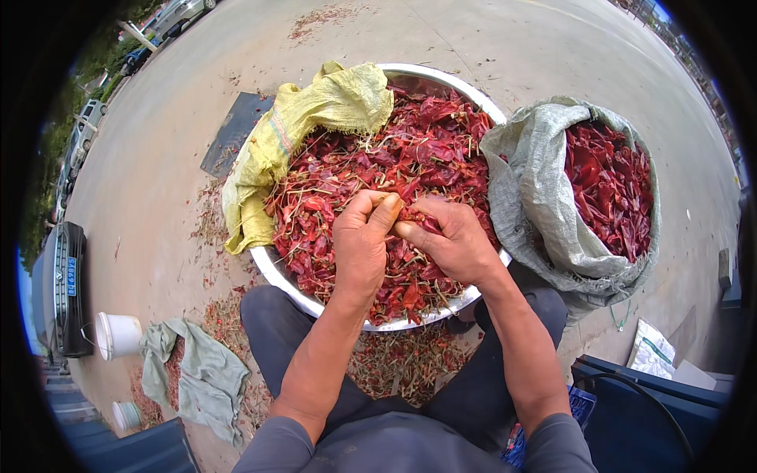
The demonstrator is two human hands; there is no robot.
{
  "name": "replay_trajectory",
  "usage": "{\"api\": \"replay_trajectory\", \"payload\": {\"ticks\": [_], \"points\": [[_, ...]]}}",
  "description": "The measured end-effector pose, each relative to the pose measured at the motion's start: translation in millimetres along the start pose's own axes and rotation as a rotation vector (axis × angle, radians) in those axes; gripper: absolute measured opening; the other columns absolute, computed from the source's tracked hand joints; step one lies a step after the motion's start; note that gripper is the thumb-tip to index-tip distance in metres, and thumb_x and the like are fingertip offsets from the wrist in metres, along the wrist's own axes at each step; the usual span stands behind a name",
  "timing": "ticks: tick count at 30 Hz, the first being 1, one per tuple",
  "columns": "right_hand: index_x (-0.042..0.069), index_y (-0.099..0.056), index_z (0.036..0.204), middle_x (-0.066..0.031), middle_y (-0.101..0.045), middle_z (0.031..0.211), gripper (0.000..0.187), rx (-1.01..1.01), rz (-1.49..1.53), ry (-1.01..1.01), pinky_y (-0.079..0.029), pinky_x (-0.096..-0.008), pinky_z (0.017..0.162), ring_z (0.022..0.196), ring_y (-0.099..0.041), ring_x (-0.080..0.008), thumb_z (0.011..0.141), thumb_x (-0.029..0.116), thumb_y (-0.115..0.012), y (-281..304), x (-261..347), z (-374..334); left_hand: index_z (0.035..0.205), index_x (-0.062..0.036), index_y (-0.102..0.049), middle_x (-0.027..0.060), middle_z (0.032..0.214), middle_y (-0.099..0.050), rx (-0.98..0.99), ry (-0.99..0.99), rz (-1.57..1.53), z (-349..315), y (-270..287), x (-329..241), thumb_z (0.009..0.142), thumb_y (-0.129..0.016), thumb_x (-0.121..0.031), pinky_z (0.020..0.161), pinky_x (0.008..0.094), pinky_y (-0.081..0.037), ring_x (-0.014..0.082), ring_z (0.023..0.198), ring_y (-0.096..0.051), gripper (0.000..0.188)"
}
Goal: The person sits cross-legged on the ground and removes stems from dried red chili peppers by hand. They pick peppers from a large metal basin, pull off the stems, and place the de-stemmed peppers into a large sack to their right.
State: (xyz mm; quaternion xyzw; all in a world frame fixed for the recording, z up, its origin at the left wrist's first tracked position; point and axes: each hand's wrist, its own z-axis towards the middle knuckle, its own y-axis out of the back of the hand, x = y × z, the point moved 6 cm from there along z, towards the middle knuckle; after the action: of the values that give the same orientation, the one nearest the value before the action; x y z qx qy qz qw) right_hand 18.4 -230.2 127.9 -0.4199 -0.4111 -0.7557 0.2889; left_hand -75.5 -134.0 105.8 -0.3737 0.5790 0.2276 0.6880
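Both my hands meet over a wide metal basin (285, 285) heaped with dried red chili peppers (449, 146), many with pale stems. My left hand (363, 236) pinches the stem end of one red chili pepper (412, 214) between thumb and forefinger. On its other side, my right hand (456, 243) grips the same pepper with thumb and curled fingers. Part of the pepper is hidden by my fingers. A yellow woven sack (296, 126) drapes over the basin's left rim. Right of the basin stands a grey-white woven sack (544, 189), its mouth rolled back, full of red chilies (607, 185).
Discarded stems (410, 359) litter the ground between my legs and to the left. Nearby are a green-grey cloth (206, 382), a white bucket (118, 335) and a dark flat sheet (236, 130). A dark blue bin-like object (631, 426) stands at lower right. Parked cars (59, 288) line the left.
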Motion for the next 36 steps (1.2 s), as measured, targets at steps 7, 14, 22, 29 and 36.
{"api": "replay_trajectory", "payload": {"ticks": [7, 14, 22, 29, 36], "points": [[0.003, -0.057, 0.081, -0.0156, -0.055, 0.064, 0.02, -0.201, -0.153, 0.019, -0.046, -0.0405, 0.055, 0.06, -0.059, -0.0354, 0.086, 0.015, -0.071, 0.7, 42.3, -65.9, 0.085, -0.0018, -0.062, 0.0003, 0.069, -0.06, -0.221, -0.01, -0.028, -36.9, 3.4, 11.2, 0.1, -0.061, -0.019, 0.056, 0.0249, -0.043, 0.0094, 0.059, -0.054, 0.022], [0.0, -0.062, 0.097, -0.0061, -0.063, 0.072, 0.018, -0.391, 0.795, -0.434, -0.043, -0.0243, 0.052, 0.056, -0.053, -0.0084, 0.095, 0.018, -0.063, -2.4, 11.8, -219.4, 0.11, -0.0012, -0.062, 0.0061, 0.104, -0.07, 0.385, -0.08, 0.646, -51.2, 9.2, -6.4, 0.095, -0.057, -0.002, 0.072, 0.0255, -0.053, 0.0078, 0.078, -0.061, 0.016], [0.001, -0.058, 0.094, -0.0146, -0.068, 0.081, 0.022, -0.474, 1.012, -0.385, -0.038, -0.0232, 0.043, 0.048, -0.049, -0.0082, 0.098, 0.023, -0.06, 2.2, 9.4, -225.4, 0.097, -0.0081, -0.065, 0.0102, 0.083, -0.055, 0.833, -0.804, 1.351, -110.2, -43.9, 71.2, 0.077, -0.061, -0.003, 0.072, 0.0389, -0.049, 0.0288, 0.08, -0.057, 0.021], [0.002, -0.058, 0.094, -0.0137, -0.067, 0.081, 0.021, -0.429, 0.988, -0.385, -0.038, -0.0236, 0.042, 0.047, -0.048, -0.0089, 0.098, 0.022, -0.059, -8.3, 11.1, -220.9, 0.089, -0.0018, -0.058, 0.012, 0.087, -0.058, 0.375, -0.658, 0.927, -62.1, -10.9, 33.0, 0.08, -0.071, -0.002, 0.074, 0.0419, -0.05, 0.0336, 0.084, -0.061, 0.016], [0.005, -0.056, 0.097, -0.0118, -0.067, 0.08, 0.02, -0.456, 1.136, -0.372, -0.037, -0.0233, 0.042, 0.046, -0.048, -0.0087, 0.098, 0.024, -0.06, -18.6, 1.7, -211.9, 0.085, -0.0005, -0.057, 0.0176, 0.08, -0.06, 0.402, -0.591, 1.245, -44.5, -18.1, 25.0, 0.083, -0.069, -0.009, 0.075, 0.0474, -0.049, 0.0375, 0.082, -0.062, 0.015]]}}
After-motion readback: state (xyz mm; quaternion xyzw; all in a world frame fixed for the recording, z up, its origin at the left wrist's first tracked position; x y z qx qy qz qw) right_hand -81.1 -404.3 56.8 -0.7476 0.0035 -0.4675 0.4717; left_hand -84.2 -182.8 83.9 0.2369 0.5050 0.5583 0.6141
